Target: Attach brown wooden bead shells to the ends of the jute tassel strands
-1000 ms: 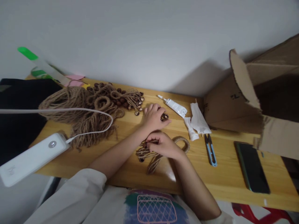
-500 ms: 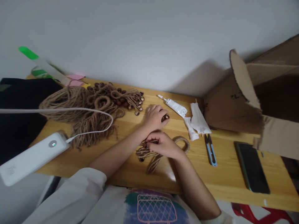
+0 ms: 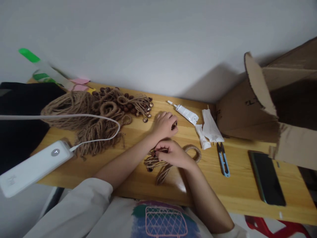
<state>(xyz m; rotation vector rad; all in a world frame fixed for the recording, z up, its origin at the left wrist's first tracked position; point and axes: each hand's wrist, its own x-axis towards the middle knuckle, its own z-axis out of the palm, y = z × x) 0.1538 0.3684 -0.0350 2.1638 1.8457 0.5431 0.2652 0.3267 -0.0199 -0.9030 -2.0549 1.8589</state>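
My left hand (image 3: 163, 125) rests on the wooden table (image 3: 247, 185) with its fingers curled over small brown wooden beads (image 3: 174, 125). Just below it, my right hand (image 3: 173, 153) is closed, pinching jute cords (image 3: 158, 165) that lie bunched on the table. A jute-wrapped ring (image 3: 194, 150) lies under and to the right of that hand. A big pile of jute cords, rings and beads (image 3: 99, 115) sits at the left rear.
A white glue tube (image 3: 185, 113) and white wrappers (image 3: 210, 127) lie right of my hands, then blue thread snips (image 3: 223, 160) and a dark phone (image 3: 267, 178). A torn cardboard box (image 3: 267, 102) fills the right. A white power bank (image 3: 32, 167) with cable lies at left.
My left hand's fingers have curled in over the beads, drawing them slightly back toward me. The right hand has stayed put on the cords.
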